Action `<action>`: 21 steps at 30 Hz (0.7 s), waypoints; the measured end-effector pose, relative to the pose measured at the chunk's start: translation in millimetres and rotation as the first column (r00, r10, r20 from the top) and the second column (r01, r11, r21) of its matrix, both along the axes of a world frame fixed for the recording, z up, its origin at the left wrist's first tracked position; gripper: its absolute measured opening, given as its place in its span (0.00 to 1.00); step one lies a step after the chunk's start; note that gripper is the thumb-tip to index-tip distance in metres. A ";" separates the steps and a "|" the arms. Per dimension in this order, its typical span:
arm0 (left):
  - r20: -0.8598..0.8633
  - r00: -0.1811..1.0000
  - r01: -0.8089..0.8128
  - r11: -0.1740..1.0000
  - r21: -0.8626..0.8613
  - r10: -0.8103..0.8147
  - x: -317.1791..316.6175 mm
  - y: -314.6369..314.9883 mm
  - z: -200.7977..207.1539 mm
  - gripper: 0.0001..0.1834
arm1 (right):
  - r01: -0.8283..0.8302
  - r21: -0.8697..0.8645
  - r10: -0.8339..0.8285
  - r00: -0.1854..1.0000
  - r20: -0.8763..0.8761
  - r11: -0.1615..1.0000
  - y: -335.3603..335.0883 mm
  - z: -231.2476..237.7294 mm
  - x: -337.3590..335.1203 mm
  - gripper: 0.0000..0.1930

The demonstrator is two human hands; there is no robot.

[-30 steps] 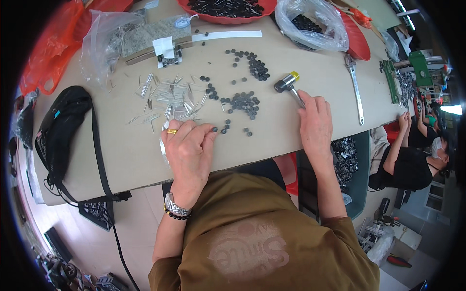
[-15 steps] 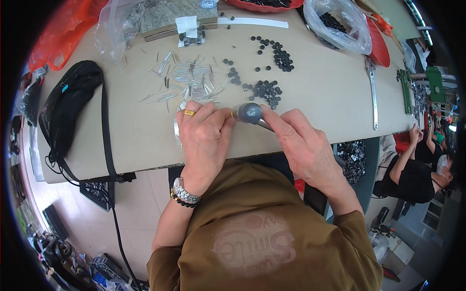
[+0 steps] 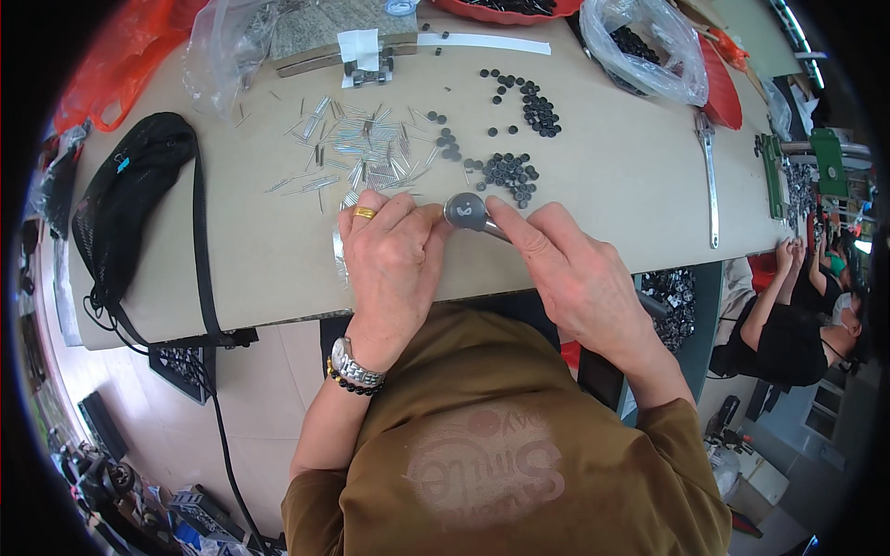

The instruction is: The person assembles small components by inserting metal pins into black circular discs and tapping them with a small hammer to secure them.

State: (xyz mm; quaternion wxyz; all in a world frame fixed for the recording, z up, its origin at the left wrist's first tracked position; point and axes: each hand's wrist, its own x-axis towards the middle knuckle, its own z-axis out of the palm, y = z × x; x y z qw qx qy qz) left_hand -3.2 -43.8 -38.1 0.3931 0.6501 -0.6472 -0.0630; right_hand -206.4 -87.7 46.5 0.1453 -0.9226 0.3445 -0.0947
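A person sat at a beige worktable (image 3: 593,176), seen from above, with both hands meeting near its near edge. The right hand (image 3: 579,273) had its fingers closed around the handle of a small hammer (image 3: 466,212), whose round grey metal head pointed left, just beside the left fingertips. The left hand (image 3: 394,255), wearing a gold ring, lay knuckles-up with its fingers curled together and pressed down on the table; whether they pinched a small part underneath could not be told. The hammer looked hard, stiff and top-heavy for its size, best held along the handle behind the head, as it was here. Just beyond the hands lay a scatter of thin silver metal pins (image 3: 366,153), light, rigid and likely to roll or slip from the fingers. To their right sat a cluster of small dark round caps (image 3: 508,172), with a second cluster (image 3: 536,104) farther back; these looked light and easy to knock about. At the far right stood a clear plastic bag (image 3: 640,42) of more dark parts, and a long metal tool (image 3: 709,176) lay near the right edge. A black mesh bag (image 3: 130,208) with a strap rested at the left. The loose pins and caps crowded the space directly beyond the hands. Other people (image 3: 797,324) sat at the far right.
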 end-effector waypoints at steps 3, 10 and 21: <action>0.007 1.000 0.000 1.000 0.005 0.000 1.4 -2.7 1.8 0.07 | 0.030 0.010 -0.030 0.999 0.029 0.999 -4.3 3.2 -2.1 0.36; 0.020 1.000 -0.007 0.998 -0.057 0.008 3.9 9.8 -3.5 0.11 | 0.414 -0.192 -0.397 0.910 0.124 0.890 -22.6 -26.5 -41.3 0.26; -0.362 0.931 0.073 0.994 0.084 -0.038 -10.1 -77.2 47.9 0.08 | 0.546 -0.352 -0.555 0.828 0.082 0.761 -54.0 -97.3 -101.8 0.26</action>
